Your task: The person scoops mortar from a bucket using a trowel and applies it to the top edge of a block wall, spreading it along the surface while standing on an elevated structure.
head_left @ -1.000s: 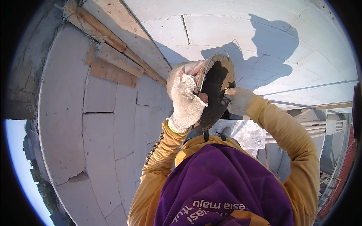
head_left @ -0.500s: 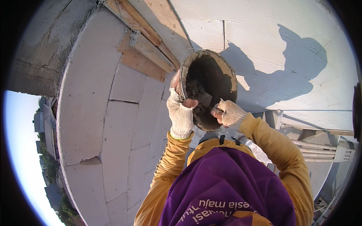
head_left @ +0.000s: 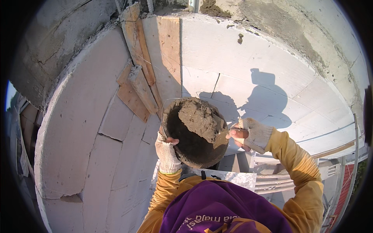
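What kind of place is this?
Probably a building site: there are bare block walls, rough wooden boards in the corner, and a bucket with a lump of what looks like mortar.

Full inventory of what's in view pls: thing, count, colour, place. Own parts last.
bucket: 1, grey-brown, centre, in left hand
mortar: 1 heap, grey-brown, over bucket mouth
trowel: 1, grey, mostly hidden under mortar, in right hand
boards: at least 4, brown, upper left of centre
block walls: 2, whitish, left and ahead
concrete: grey, top left and top right
sheet: 1, whitish, below bucket in picture
poles: several, pale, lower right
red panel: 1, far right
shadow: on wall ahead
purple garment: 1, bottom centre
sleeves: 2, yellow
left hand: 1, off-white glove, bucket's left side
right hand: 1, off-white glove, right of bucket
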The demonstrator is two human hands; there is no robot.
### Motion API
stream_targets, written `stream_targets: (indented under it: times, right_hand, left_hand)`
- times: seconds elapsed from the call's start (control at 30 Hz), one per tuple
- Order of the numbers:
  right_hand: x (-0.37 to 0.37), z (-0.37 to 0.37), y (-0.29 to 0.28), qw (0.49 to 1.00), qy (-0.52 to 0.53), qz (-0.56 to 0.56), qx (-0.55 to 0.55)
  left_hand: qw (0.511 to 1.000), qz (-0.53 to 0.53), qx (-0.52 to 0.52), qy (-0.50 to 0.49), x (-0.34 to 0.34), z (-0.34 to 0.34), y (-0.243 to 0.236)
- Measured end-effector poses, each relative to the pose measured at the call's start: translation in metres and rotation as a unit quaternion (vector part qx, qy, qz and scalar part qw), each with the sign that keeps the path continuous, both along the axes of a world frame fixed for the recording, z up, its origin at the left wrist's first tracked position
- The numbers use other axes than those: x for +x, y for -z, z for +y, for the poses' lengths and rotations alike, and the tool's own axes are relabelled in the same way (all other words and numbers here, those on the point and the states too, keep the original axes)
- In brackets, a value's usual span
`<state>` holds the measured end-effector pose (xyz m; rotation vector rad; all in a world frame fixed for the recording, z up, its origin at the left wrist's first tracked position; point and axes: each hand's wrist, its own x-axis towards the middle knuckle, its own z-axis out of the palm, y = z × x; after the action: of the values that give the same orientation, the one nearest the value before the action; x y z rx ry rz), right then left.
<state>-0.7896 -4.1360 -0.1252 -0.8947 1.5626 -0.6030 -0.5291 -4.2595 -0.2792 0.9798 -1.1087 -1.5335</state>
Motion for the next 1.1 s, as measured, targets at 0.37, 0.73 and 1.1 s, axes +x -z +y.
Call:
stream_targets:
  times: [0.37,0.73,1.1]
  right_hand:
    - [-0.054,-0.095,-0.193,0.889,0.152,0.352,-0.251]
    - [-0.034,-0.083,-0.154,0.462,0.064,0.837,-0.285]
    - [-0.048,-0.06,-0.16,0.493,0.052,0.86,-0.125]
  left_hand:
    - [0.985,0.152,0.06,0.054,-0.022,-0.017,-0.017]
    - [0.995,0.077,0.014,0.057,-0.022,-0.021,-0.024]
    - [0.99,0.097,0.018,0.1,-0.012,-0.034,-0.002]
